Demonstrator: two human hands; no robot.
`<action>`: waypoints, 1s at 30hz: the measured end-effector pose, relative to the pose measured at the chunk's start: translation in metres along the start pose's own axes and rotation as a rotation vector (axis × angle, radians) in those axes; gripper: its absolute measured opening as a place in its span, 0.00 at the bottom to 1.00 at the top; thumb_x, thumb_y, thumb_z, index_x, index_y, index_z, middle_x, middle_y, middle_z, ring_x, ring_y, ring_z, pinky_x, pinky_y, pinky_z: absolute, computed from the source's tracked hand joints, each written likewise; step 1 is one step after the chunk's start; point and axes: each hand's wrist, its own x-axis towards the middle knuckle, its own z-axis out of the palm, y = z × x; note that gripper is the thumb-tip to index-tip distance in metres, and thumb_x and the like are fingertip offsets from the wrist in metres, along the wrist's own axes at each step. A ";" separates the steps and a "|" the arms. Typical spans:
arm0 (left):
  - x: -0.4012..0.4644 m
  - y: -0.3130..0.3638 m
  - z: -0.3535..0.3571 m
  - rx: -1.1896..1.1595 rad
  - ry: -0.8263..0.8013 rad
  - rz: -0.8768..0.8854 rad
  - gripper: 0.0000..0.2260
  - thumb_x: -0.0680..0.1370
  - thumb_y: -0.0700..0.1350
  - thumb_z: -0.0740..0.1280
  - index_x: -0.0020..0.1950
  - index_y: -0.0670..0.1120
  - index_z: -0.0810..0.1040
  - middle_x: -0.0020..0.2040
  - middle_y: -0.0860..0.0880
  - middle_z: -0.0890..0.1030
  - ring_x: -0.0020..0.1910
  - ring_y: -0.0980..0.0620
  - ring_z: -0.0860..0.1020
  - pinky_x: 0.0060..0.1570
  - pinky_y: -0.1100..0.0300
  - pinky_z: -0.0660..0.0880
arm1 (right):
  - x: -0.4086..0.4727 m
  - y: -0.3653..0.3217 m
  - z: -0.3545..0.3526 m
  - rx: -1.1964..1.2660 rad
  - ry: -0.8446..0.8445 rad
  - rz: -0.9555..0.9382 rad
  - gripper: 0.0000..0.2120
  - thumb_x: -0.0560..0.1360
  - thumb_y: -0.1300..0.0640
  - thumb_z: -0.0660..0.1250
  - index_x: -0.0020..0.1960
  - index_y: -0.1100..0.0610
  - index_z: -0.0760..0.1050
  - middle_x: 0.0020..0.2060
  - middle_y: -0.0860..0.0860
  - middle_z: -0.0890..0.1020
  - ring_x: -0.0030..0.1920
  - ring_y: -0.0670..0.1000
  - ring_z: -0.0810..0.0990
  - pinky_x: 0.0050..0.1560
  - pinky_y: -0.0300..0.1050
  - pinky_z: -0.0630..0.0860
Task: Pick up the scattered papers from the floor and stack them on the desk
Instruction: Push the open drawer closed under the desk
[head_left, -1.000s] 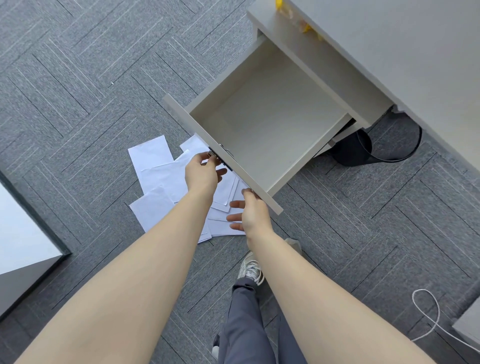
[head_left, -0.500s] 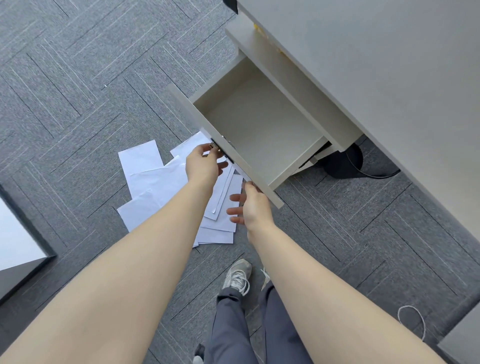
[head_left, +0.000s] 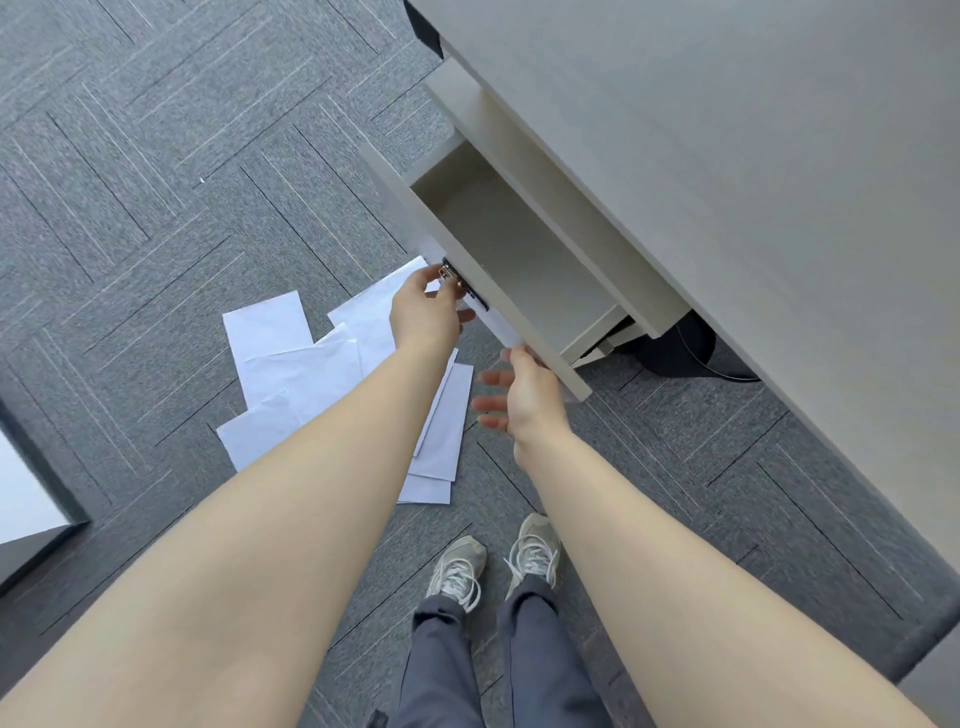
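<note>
So the person is standing over a pale grey laminate desk (head_left: 753, 182) with its shallow light grey drawer (head_left: 524, 270) hanging partly open under the desk's front edge. The left hand (head_left: 423, 314) is reaching to the drawer's front panel, fingers curled together and pinching the small shiny metal key (head_left: 448, 274) sticking out of the lock there. The right hand (head_left: 524, 400) is sitting at the near corner of that same panel, thumb touching the panel's edge, the other fingers spread apart and holding nothing.

The loose white paper sheets (head_left: 311, 374) are all lying on the dark grey herringbone carpet floor (head_left: 156, 182), overlapping in a messy fan just beside the drawer front, partly hidden under the left forearm. None of them are on the desk top.

Down at the bottom edge, grey-white lace-up sneakers (head_left: 493, 566) and grey trousers are showing, feet planted close to the papers' near edge. A black round base (head_left: 675, 353) is peeking out from under the desk, behind the drawer
</note>
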 end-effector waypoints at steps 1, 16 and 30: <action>0.002 0.001 0.004 0.008 0.004 0.009 0.10 0.79 0.46 0.63 0.59 0.50 0.76 0.47 0.48 0.85 0.35 0.48 0.85 0.41 0.54 0.79 | 0.003 -0.003 -0.002 0.001 0.000 -0.006 0.15 0.82 0.48 0.53 0.60 0.55 0.71 0.45 0.54 0.80 0.31 0.52 0.78 0.28 0.42 0.72; 0.020 0.020 0.053 0.108 0.000 0.116 0.12 0.79 0.45 0.64 0.62 0.49 0.76 0.52 0.48 0.83 0.34 0.50 0.85 0.49 0.47 0.80 | 0.024 -0.042 -0.031 0.041 0.022 -0.082 0.12 0.82 0.51 0.53 0.53 0.54 0.73 0.43 0.53 0.81 0.30 0.52 0.77 0.32 0.43 0.73; 0.020 0.033 0.071 0.267 -0.035 0.212 0.15 0.80 0.43 0.61 0.66 0.48 0.74 0.47 0.51 0.81 0.33 0.51 0.83 0.39 0.60 0.76 | 0.040 -0.053 -0.039 -0.007 0.077 -0.196 0.13 0.83 0.51 0.52 0.53 0.56 0.73 0.42 0.52 0.80 0.28 0.51 0.77 0.30 0.42 0.71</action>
